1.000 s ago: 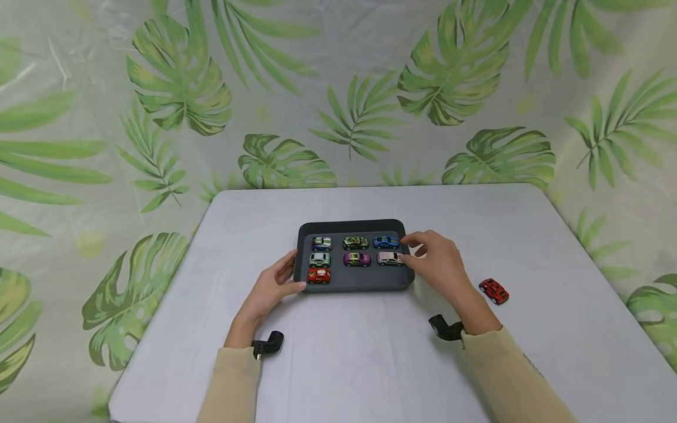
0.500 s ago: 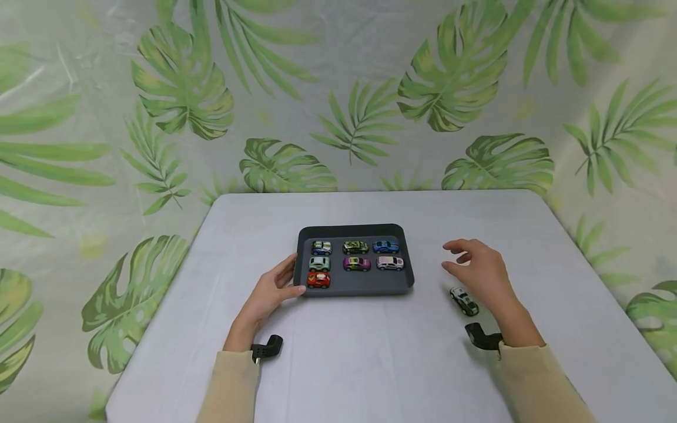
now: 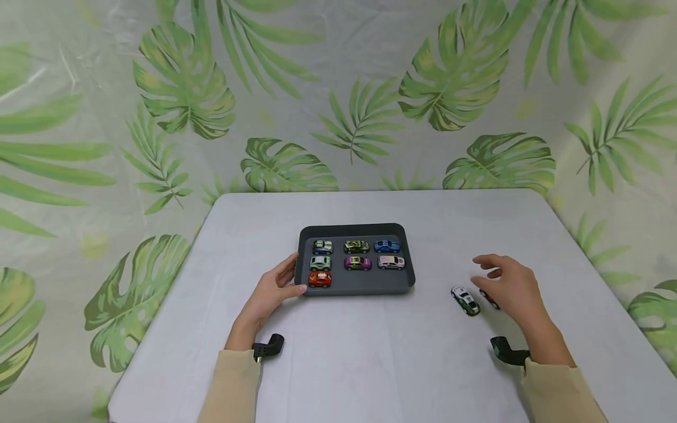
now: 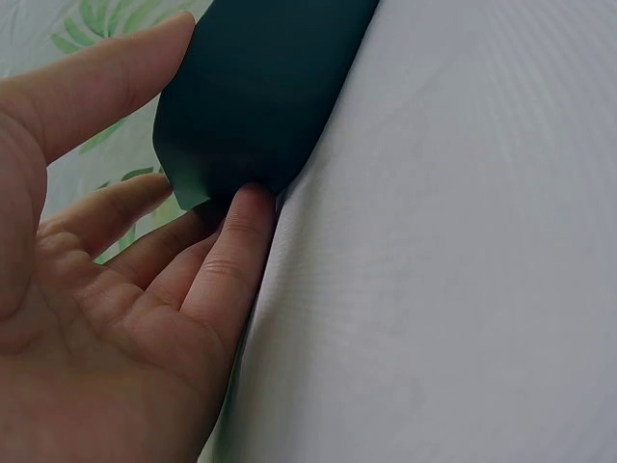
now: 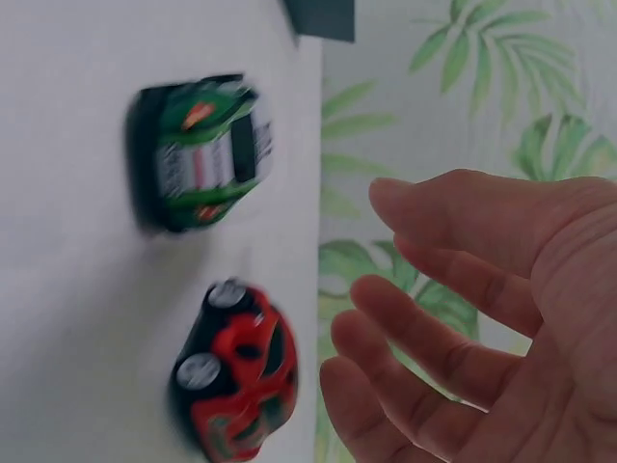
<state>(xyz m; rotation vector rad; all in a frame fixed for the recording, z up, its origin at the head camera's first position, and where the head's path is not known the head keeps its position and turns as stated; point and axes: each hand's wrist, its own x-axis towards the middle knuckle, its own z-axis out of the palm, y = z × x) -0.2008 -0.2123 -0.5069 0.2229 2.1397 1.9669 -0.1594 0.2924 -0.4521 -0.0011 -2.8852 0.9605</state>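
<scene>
My left hand [image 3: 268,294] holds the left end of a dark grey tray [image 3: 359,286]. In the left wrist view its thumb and fingertips touch the tray wall [image 4: 255,87]. On the right, my right hand [image 3: 513,288] hovers with loosely bent fingers, nothing between them. Below it a red toy car [image 3: 489,299] is partly hidden; the right wrist view shows this red and black toy car [image 5: 246,376] more fully. Just left of it stands a white and green toy car [image 3: 465,301], whose green end [image 5: 202,159] faces that camera.
Several toy cars stand in the tray, among them a blue car [image 3: 387,246], a purple car [image 3: 357,263], a white and pink car [image 3: 391,262] and a red car [image 3: 319,279] at front left. A leaf-print sheet [image 3: 349,117] hangs behind the white table [image 3: 359,358].
My right hand has left the white and pink toy car in the tray and moved right, over the loose red toy car. The white and green toy car has come into view. My left hand stays put.
</scene>
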